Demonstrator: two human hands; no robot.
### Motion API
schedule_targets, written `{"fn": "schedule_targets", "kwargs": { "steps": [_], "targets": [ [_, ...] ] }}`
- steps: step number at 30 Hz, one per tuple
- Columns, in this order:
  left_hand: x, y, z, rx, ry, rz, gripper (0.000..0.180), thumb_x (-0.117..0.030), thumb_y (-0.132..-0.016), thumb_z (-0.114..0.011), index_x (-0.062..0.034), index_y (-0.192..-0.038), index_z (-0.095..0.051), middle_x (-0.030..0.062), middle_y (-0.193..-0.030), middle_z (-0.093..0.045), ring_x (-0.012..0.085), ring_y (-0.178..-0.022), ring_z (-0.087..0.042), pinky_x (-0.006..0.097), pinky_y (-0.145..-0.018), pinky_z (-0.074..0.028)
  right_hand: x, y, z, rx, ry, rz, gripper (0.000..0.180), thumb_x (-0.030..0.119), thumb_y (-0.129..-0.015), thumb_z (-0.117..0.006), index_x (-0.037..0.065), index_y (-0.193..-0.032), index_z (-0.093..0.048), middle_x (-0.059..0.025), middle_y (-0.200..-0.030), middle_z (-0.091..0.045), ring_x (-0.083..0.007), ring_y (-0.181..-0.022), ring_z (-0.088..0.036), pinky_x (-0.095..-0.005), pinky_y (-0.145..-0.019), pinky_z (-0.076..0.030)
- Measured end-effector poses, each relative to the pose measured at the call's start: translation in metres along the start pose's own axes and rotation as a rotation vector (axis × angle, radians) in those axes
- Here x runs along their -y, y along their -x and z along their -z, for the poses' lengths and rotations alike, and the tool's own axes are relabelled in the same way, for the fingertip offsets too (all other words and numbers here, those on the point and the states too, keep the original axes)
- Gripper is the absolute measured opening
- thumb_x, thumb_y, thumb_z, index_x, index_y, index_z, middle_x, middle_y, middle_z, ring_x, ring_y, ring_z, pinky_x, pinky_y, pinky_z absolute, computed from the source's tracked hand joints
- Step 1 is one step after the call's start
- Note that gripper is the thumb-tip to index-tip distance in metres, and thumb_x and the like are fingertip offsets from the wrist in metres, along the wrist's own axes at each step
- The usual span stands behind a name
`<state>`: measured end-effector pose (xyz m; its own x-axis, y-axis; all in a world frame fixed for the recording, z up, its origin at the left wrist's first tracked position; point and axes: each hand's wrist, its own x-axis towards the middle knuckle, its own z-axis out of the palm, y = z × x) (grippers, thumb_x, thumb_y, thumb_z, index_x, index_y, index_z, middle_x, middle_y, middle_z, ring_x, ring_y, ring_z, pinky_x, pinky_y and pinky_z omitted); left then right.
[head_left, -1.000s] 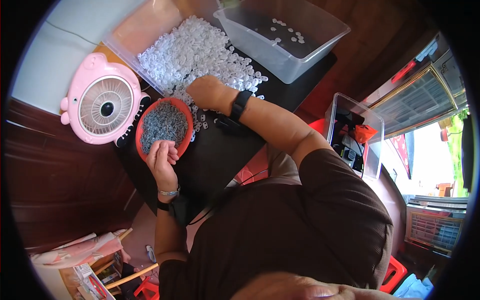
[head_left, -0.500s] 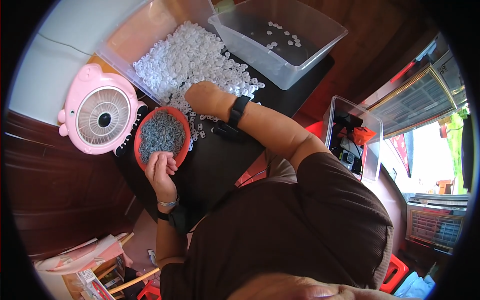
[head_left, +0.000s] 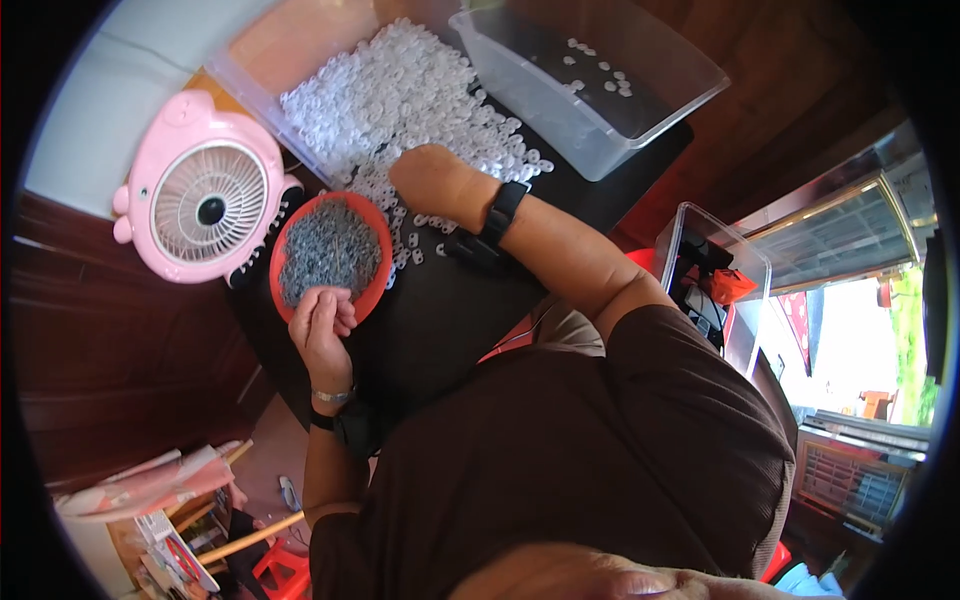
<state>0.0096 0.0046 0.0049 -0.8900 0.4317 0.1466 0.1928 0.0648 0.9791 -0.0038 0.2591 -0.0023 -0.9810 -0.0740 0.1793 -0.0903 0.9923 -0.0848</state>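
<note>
My left hand [head_left: 322,322] is at the near rim of an oval red bowl [head_left: 381,268], its fingers curled and pressed together. Whatever they hold, if anything, is too small to make out. The bowl is full of small grey metal pieces [head_left: 330,245] that look like nails or screws. My right hand [head_left: 428,182] rests at the near edge of a heap of small white plastic pieces with holes [head_left: 400,95]. Its back faces up and hides the fingers. Several loose white pieces [head_left: 415,245] lie between the right hand and the bowl.
A pink animal-shaped fan [head_left: 205,190] stands left of the bowl. The heap spills from a clear bin [head_left: 262,110] lying at the back of the black table [head_left: 440,320]. Another clear bin [head_left: 605,150] at back right shows a few white pieces. Farther right is a box of odds and ends [head_left: 745,235].
The whole view has shifted a little. My left hand stays at the bowl's near rim with its fingers curled, and my right hand stays at the heap's edge.
</note>
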Motion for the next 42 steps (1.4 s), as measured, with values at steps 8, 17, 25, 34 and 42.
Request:
{"fn": "schedule_targets", "kwargs": {
  "steps": [8, 17, 25, 34, 42],
  "targets": [
    [0.001, -0.001, -0.003, 0.036, 0.045, 0.015, 0.021, -0.015, -0.091, -0.049, -0.0012, -0.082, -0.062, 0.0002, -0.066, -0.056, 0.0053, -0.055, -0.047, 0.018, -0.049, -0.034, -0.004, -0.003, -0.011, -0.12, -0.006, 0.005, 0.013, 0.01, -0.07, -0.054, 0.004, -0.073, -0.065, -0.0176, -0.076, -0.065, -0.0342, -0.076, -0.064, -0.0429, -0.07, -0.051],
    [0.003, -0.004, 0.001, 0.028, 0.029, 0.02, 0.024, -0.017, -0.091, -0.046, -0.0007, -0.082, -0.062, 0.0012, -0.066, -0.055, 0.0067, -0.055, -0.048, 0.019, -0.05, -0.034, -0.016, 0.001, -0.01, -0.139, -0.004, 0.013, 0.014, 0.01, -0.074, -0.05, 0.004, -0.077, -0.063, -0.0195, -0.076, -0.063, -0.0375, -0.078, -0.061, -0.0471, -0.072, -0.048],
    [0.014, -0.008, 0.003, 0.024, 0.052, 0.006, 0.022, -0.018, -0.09, -0.052, -0.0008, -0.082, -0.062, 0.0004, -0.067, -0.055, 0.0056, -0.059, -0.048, 0.02, -0.054, -0.039, -0.008, -0.001, -0.006, -0.099, 0.056, -0.019, 0.014, 0.01, -0.073, -0.051, 0.002, -0.077, -0.063, -0.0194, -0.078, -0.063, -0.0374, -0.08, -0.061, -0.0463, -0.073, -0.048],
    [0.015, -0.009, 0.003, -0.001, 0.04, -0.019, 0.021, -0.017, -0.09, -0.052, -0.0004, -0.08, -0.061, 0.0011, -0.067, -0.056, 0.0065, -0.06, -0.05, 0.021, -0.056, -0.041, -0.018, 0.003, 0.002, -0.097, -0.029, -0.083, 0.016, 0.015, -0.075, -0.052, 0.002, -0.077, -0.062, -0.0181, -0.078, -0.064, -0.0358, -0.078, -0.061, -0.0437, -0.07, -0.048],
    [0.015, -0.009, 0.003, 0.042, 0.016, -0.019, 0.022, -0.015, -0.09, -0.052, 0.0015, -0.08, -0.061, 0.0022, -0.067, -0.057, 0.0065, -0.06, -0.051, 0.021, -0.057, -0.042, -0.012, 0.013, 0.014, 0.195, -0.555, 0.145, 0.021, 0.012, -0.068, -0.071, 0.002, -0.087, -0.067, -0.0076, -0.074, -0.065, -0.0173, -0.069, -0.062, -0.0292, -0.064, -0.048]
  ]
}}
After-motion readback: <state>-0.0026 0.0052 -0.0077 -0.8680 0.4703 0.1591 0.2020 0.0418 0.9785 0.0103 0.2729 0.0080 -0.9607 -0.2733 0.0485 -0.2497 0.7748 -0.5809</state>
